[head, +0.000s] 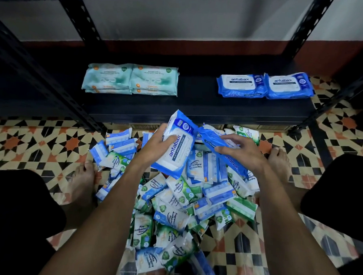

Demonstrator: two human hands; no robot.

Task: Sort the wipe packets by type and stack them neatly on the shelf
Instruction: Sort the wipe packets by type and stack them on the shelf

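Two bare forearms reach in from six o'clock over a loose heap of wipe packets (183, 211) lying on the patterned tile floor (29, 142), blue-and-white ones mixed with green "Pine Antibacterial" ones. At the heap's twelve o'clock edge the left hand (155, 144) grips a blue-and-white antabax packet (176, 149), fingers curled under it and the thumb pressed on its face, so that it stands tilted with the label running upward. Just beside it, toward three o'clock, the right hand (245, 153) holds a second blue antabax packet (224, 150), seen almost edge-on, pinched between thumb and fingers; the two packets nearly touch at their upper corners. A bare foot rests on the tiles at nine o'clock (83, 180) and another at three o'clock (279, 161) of the heap. Farther off at twelve o'clock sits the low black shelf (199, 104). On it, at eleven o'clock, two teal packet stacks (130, 79) lie side by side; at one o'clock, well apart from them, two blue antabax stacks (265, 85) lie side by side.
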